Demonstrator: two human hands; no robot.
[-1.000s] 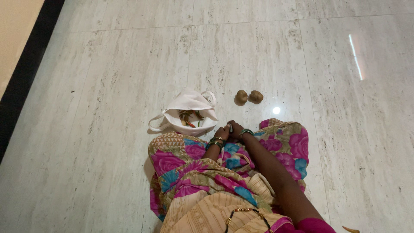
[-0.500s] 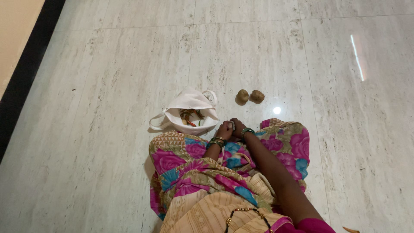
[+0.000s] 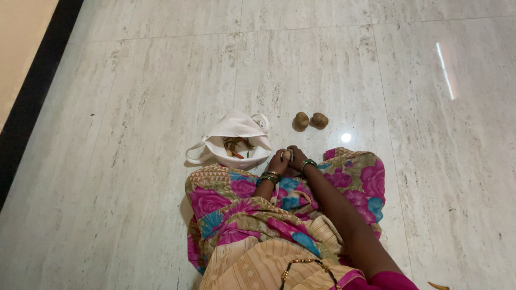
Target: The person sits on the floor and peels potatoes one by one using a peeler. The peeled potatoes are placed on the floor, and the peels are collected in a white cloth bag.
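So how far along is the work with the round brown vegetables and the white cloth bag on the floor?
Done, apparently: the white cloth bag lies open on the pale marble floor, scraps inside. In hand: left hand and right hand close together on a small pale object, too small to identify. Left, seemingly: two round brown vegetables sit untouched beyond the hands.

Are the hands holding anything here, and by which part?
Both hands, left hand and right hand, close together around a small pale object. It is too small and covered to name or tell which part is gripped.
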